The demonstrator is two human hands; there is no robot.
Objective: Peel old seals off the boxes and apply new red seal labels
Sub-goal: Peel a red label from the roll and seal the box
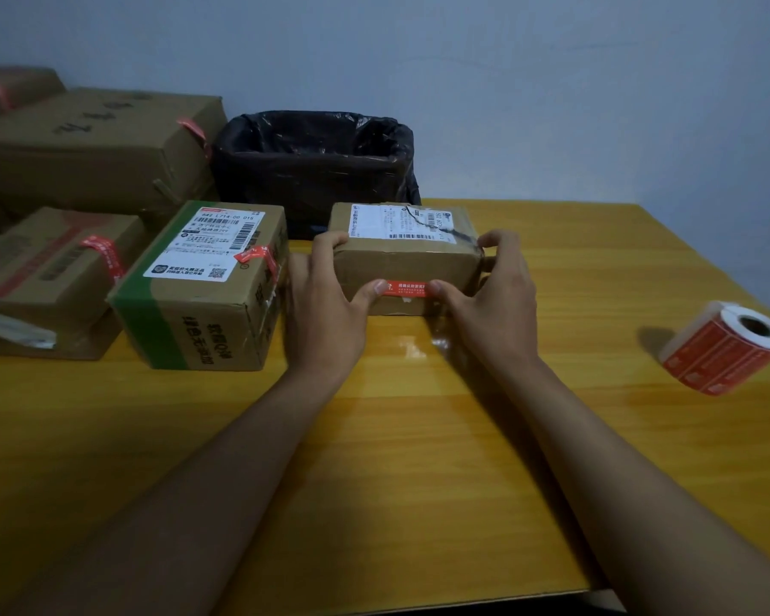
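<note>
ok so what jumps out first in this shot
Both hands, left and right, grip a small cardboard box at the table's middle, thumbs pressing a red seal on its near face. A roll of red labels lies far right; a black-lined bin sits behind.

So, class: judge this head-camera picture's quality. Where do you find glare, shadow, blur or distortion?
Head view: dim light; glare on the table near the small box; the label roll is soft and casts a shadow leftward; the table's edges bow from the wide lens.
</note>
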